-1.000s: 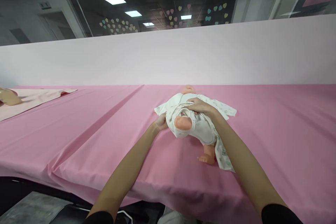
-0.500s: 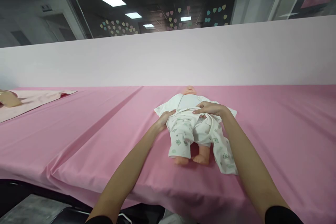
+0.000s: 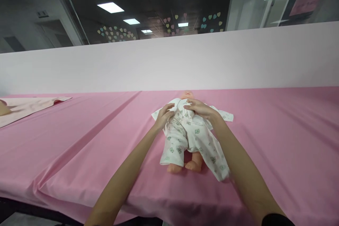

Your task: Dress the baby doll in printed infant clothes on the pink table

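Note:
A baby doll lies on its back on a pink sheet, its head away from me. It has on a white long-sleeved top. White baby trousers with a small green print are drawn up over its belly. One trouser leg hangs flat and slanted to the right, beside a bare foot. The other foot pokes out of the left trouser leg. My left hand lies at the doll's left side with fingers apart. Fingers spread, my right hand rests over the waist area.
The pink sheet covers the table and hangs over its front edge. At far left a pale pink cloth carries a beige object, cut off by the frame. Behind runs a low white wall with dark glass above.
The trousers' waist has moved up the doll's belly, and the cloth now covers more of its front. Both hands have shifted up toward its chest and their fingers have loosened.

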Action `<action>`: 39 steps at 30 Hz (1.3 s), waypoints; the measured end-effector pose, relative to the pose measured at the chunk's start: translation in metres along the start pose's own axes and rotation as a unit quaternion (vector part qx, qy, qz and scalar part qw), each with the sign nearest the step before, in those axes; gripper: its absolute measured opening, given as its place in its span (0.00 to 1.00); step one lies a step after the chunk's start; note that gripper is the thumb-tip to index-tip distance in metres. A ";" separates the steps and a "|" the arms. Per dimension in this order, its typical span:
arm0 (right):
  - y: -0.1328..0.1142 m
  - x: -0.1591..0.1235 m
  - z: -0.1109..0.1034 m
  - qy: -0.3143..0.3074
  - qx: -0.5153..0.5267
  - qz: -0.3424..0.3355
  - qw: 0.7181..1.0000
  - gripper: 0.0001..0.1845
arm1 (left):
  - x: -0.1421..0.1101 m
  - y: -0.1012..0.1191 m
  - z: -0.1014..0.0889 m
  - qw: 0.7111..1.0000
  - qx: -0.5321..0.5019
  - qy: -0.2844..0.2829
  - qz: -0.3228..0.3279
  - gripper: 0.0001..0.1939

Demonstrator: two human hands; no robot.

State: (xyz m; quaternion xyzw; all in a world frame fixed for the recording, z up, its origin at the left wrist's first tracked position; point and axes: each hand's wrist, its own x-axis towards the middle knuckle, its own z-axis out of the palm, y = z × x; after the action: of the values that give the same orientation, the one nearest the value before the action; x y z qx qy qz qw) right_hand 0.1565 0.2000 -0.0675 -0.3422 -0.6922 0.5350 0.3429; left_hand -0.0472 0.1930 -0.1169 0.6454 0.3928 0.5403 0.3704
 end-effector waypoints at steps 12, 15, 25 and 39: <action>-0.015 -0.015 -0.013 -0.049 -0.223 0.032 0.973 0.24 | 0.031 0.044 0.018 0.963 -0.155 -0.188 -0.118 0.15; -0.009 -0.007 -0.010 -0.024 -0.118 0.013 0.993 0.16 | 0.033 0.035 0.020 0.956 -0.183 -0.183 -0.140 0.18; -0.012 -0.013 -0.006 -0.039 0.012 0.061 0.997 0.16 | 0.031 0.045 -0.001 0.945 -0.093 -0.277 -0.145 0.20; 0.002 0.003 -0.004 0.118 0.097 0.025 0.988 0.13 | 0.033 0.026 0.014 0.917 -0.161 -0.278 -0.235 0.18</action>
State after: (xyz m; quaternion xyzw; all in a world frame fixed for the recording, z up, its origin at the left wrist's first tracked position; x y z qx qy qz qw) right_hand 0.1585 0.2053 -0.0682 -0.3851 -0.5829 0.5639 0.4404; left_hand -0.0268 0.2114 -0.0819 0.5900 0.3219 0.2929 0.6800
